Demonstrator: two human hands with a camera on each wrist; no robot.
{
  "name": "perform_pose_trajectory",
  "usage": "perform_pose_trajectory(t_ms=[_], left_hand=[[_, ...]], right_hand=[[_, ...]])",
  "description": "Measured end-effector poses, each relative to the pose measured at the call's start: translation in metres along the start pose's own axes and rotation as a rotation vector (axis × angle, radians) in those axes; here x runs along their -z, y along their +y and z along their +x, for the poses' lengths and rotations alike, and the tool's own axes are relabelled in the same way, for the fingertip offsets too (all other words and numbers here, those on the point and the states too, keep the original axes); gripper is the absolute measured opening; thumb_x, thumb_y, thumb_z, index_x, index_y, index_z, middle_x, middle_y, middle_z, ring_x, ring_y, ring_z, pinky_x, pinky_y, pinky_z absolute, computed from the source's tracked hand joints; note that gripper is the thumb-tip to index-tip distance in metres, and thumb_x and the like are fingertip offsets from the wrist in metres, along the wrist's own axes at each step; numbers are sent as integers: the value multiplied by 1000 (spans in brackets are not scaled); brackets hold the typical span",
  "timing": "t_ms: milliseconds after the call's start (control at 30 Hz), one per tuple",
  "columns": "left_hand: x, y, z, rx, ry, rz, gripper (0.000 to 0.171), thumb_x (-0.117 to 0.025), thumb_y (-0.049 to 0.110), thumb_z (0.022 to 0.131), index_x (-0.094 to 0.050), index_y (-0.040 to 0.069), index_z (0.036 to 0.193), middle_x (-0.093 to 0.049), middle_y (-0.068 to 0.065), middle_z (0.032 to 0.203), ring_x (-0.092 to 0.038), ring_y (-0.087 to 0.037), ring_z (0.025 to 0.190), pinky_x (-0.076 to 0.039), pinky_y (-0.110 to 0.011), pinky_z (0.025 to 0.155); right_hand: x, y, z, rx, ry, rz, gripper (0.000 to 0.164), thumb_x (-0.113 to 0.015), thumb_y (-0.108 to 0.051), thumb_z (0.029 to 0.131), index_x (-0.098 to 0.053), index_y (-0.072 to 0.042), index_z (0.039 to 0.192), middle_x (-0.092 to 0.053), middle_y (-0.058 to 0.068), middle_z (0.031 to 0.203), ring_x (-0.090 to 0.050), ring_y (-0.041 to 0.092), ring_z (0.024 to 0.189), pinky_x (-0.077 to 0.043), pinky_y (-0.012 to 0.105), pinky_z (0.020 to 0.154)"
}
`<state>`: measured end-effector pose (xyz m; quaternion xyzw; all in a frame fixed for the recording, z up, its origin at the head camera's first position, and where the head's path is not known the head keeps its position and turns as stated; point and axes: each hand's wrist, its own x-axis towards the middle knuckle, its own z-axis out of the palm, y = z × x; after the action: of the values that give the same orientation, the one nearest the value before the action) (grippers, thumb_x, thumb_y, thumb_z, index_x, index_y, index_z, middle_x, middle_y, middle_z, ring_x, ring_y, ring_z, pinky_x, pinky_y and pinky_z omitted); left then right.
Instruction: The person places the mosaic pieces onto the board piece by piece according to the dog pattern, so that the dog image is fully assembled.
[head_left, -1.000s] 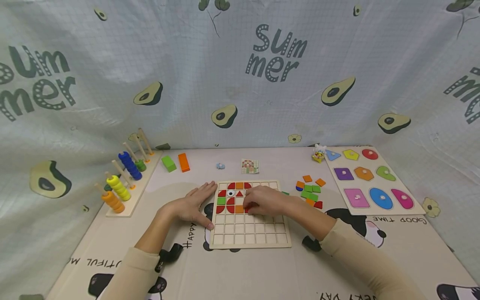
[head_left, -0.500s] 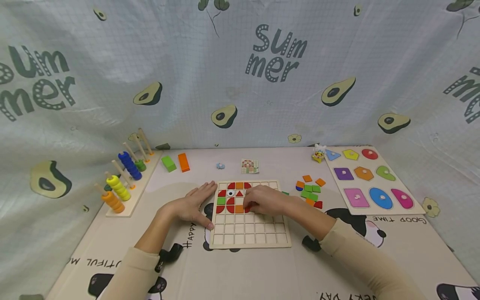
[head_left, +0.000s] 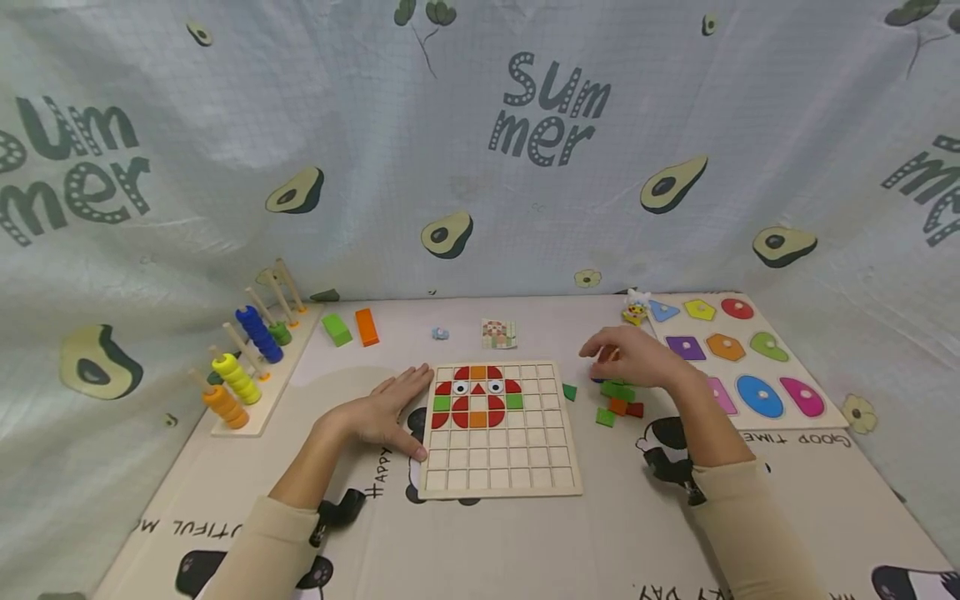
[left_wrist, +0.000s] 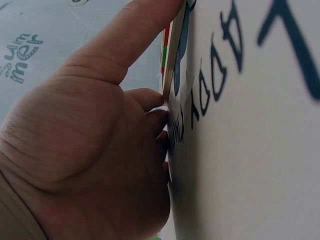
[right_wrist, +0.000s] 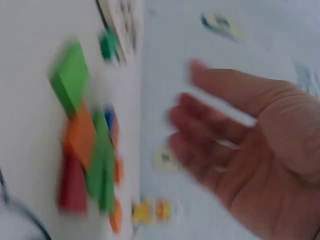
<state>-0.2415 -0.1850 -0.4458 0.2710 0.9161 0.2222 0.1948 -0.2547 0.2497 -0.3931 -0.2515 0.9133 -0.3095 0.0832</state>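
Note:
A wooden grid board (head_left: 498, 458) lies in mid-table, its upper left cells filled with red, green, orange and eye tiles (head_left: 478, 398). My left hand (head_left: 382, 412) rests beside it, fingers extended, with the thumb at the board's left edge. Over the loose tiles to the right of the board hovers my right hand (head_left: 637, 354), its fingers loosely bent and nothing between them. Below it lie a green tile (right_wrist: 70, 77), an orange tile (right_wrist: 80, 137) and a red tile (right_wrist: 73, 185), among others. The hand hides part of this pile in the head view.
A bead-peg stand (head_left: 251, 362) is at the left. Behind the board are a green block (head_left: 337, 329), an orange block (head_left: 367, 327), a small blue toy (head_left: 440, 333) and a picture card (head_left: 498, 333). A shape puzzle (head_left: 712, 367) and a small figurine (head_left: 637, 307) stand right.
My right hand has left the board and moved right, over the loose tiles. An eye tile, a red tile and a green tile now show where it was. The left hand stayed put.

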Motion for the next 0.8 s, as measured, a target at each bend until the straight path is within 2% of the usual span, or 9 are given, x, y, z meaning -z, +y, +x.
perform_pose_trajectory(t_ms=[100, 200, 300, 500, 633, 800], left_hand=[[-1, 0, 0, 4, 0, -3, 132, -82, 65, 57, -8, 19, 156, -1, 1, 162, 4, -21, 148, -2, -48, 119], [-2, -1, 0, 8, 2, 7, 132, -81, 66, 57, -8, 19, 156, -1, 2, 162, 4, -20, 148, -2, -48, 119], [-1, 0, 1, 11, 0, 15, 132, -80, 67, 57, -8, 19, 156, -1, 2, 162, 4, -20, 148, -2, -48, 119], [0, 0, 1, 8, -6, 9, 131, -81, 65, 57, -8, 19, 156, -1, 1, 162, 4, -21, 148, -2, -48, 119], [0, 0, 1, -2, -4, 11, 131, -80, 66, 58, -7, 19, 156, -1, 0, 162, 4, -21, 148, -1, -49, 118], [0, -1, 0, 0, -6, 12, 131, -79, 67, 58, -7, 19, 156, 0, 1, 162, 5, -20, 148, -1, -48, 118]], right_hand=[[12, 18, -14, -128, -136, 23, 19, -75, -10, 82, -71, -10, 101, -69, 6, 100, -60, 21, 88, -53, 33, 76], [16, 30, -24, -223, -259, 26, 17, -79, -10, 77, -72, -11, 92, -68, 3, 93, -58, 21, 86, -51, 33, 76], [14, 36, -30, -271, -305, 49, 19, -83, -10, 72, -72, -12, 87, -65, 4, 86, -55, 22, 83, -50, 33, 72], [4, 44, -34, -257, -267, 34, 21, -84, -6, 70, -71, -14, 85, -61, 5, 81, -54, 22, 79, -50, 32, 67], [4, 43, -36, -233, -273, 28, 22, -83, -5, 70, -66, -10, 83, -61, 5, 80, -55, 22, 77, -50, 33, 66], [6, 41, -36, -163, -284, 45, 17, -78, -5, 77, -62, -9, 83, -60, 3, 79, -56, 22, 78, -49, 32, 65]])
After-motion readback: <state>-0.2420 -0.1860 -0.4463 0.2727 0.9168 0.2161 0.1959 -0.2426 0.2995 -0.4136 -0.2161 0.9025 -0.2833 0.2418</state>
